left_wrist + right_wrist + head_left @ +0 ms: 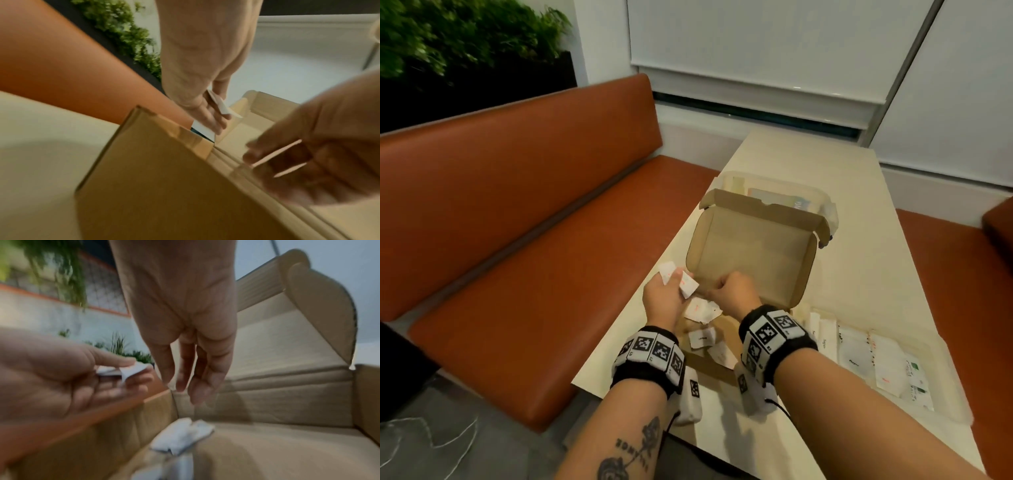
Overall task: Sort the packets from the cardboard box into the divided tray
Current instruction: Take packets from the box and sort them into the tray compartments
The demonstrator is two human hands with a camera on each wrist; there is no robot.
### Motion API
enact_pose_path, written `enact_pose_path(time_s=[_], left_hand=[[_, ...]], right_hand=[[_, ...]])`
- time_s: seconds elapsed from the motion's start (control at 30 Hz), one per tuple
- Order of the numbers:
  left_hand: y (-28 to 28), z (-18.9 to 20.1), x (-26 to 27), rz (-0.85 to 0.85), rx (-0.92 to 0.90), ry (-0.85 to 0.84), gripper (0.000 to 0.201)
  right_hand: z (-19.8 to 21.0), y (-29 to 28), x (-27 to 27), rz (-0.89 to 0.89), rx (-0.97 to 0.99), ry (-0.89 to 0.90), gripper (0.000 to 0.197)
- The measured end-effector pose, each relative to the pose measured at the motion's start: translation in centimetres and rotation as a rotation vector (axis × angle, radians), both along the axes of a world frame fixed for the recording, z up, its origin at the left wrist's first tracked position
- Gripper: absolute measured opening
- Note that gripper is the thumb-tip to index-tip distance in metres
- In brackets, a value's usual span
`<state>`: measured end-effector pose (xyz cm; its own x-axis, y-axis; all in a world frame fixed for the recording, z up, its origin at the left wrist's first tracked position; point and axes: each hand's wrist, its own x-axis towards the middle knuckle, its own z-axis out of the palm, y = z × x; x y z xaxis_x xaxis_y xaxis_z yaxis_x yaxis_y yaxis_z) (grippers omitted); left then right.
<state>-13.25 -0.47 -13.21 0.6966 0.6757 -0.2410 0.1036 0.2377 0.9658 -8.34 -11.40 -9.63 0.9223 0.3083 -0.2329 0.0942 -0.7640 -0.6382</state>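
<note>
Left hand [666, 296] fingers [131, 382] pinching a few white packets [681, 279]; right hand [732, 291] fingers loose, apparently empty, over the cardboard box [753, 253] near the bench's left edge. Several loose packets [703, 337] left inside; divided tray [959, 407] at right partly filled.

My cardboard box [751, 253] sits mid-frame on the bench [859, 240], loose packets [702, 310] inside; the divided tray [959, 407] lies lower right, a sofa [517, 205] fills the left.
</note>
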Motion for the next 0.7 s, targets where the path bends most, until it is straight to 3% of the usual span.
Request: enact_pose_path(time_s=[0.1,0.23,0.47,0.57,0.7], left_hand=[[0.5,-0.9,-0.2,0.016,-0.004,0.051,0.018],[0.5,-1.7,-0.3,0.022,0.021,0.063,0.028],[0.3,-1.7,-0.2,-0.026,0.196,0.137,0.028],[0.2,-1.6,-0.3,-0.019,0.175,0.135,0.028],[0.3,-1.4,-0.5,-0.023,0.098,0.097,0.028]], right_hand=[[-0.8,1.0,-0.3,0.222,-0.296,-0.041,0.025],[-1.8,2.8,-1.0,0.432,-0.445,-0.071,0.028],[-2.5,3.3,-0.9,0.427,-0.594,-0.025,0.037],[-2.3,3.3,-1.0,0.396,-0.586,0.004,0.043],[-2.0,3.0,-1.0,0.480,-0.616,-0.026,0.042]])
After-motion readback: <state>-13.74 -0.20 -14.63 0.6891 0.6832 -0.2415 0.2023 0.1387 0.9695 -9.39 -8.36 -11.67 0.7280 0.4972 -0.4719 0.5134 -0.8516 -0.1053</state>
